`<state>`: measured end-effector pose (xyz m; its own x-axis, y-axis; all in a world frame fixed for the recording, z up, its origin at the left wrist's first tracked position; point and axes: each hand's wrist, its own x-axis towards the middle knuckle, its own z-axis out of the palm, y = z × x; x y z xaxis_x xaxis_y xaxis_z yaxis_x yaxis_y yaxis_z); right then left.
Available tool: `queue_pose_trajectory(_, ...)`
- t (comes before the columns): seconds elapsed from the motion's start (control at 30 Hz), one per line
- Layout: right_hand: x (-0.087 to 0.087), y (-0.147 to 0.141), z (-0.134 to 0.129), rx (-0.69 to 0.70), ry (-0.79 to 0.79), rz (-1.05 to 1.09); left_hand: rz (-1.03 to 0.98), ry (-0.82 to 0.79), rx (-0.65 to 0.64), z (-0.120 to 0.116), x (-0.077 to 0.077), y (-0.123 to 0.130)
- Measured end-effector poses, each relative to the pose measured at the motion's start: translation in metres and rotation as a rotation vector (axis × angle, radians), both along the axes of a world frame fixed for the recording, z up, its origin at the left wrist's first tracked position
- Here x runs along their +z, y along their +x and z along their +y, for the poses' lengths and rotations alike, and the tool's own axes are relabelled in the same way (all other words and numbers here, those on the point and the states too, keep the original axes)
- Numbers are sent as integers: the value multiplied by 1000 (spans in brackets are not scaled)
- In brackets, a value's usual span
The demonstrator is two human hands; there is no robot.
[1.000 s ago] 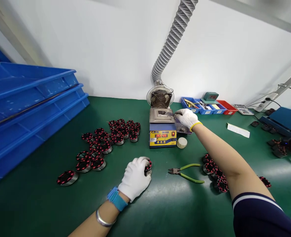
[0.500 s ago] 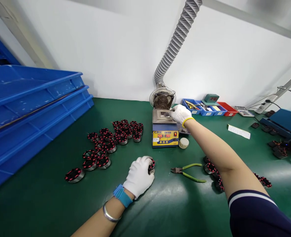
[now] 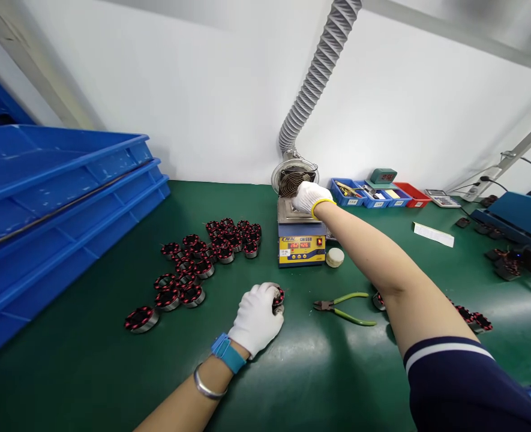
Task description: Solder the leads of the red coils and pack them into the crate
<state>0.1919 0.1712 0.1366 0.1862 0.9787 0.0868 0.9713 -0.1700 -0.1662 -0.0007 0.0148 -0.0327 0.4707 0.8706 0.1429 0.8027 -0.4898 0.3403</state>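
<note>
My left hand (image 3: 257, 318), in a white glove, is closed round a motor stator (image 3: 279, 298) with red and black windings, resting on the green bench. Its fingers cover much of the stator. My right hand (image 3: 311, 197), also gloved, reaches over the metal top of a solder pot (image 3: 301, 249) with a yellow front panel and red digits. The fingers look drawn together, but what they hold, if anything, is hidden. Behind that hand stands a round fan guard (image 3: 287, 180). Green-handled cutters (image 3: 344, 307) lie with handles apart, right of the left hand.
Several stators (image 3: 202, 267) stand in a group at left, and more (image 3: 474, 319) lie partly behind my right arm. A round whitish pad (image 3: 335, 257) sits beside the pot. Blue trays (image 3: 67, 198) are stacked at left. Small bins (image 3: 373, 195) line the wall; a grey hose (image 3: 314, 78) hangs above.
My right hand has moved left and slightly up, from the right edge of the pot's top to over its middle. My left hand still holds the stator in place. The view has shifted slightly.
</note>
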Motion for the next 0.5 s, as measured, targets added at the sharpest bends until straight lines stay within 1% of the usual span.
queue_pose_trajectory(0.13, 3, 8, -4, -5, 9, 2, 1, -2, 2, 0, 0, 0)
queue_pose_trajectory(0.27, 2, 28, -8, -14, 73, 45, -2, -3, 1, 0, 1, 0)
queue_pose_trajectory(0.37, -5, 46, -15, -53, 111, 97, -2, 4, -1, 0, 1, 1)
queue_pose_trajectory(0.5, -21, 58, -25, -79, 65, 243, 6, 3, 2, -1, 2, 1)
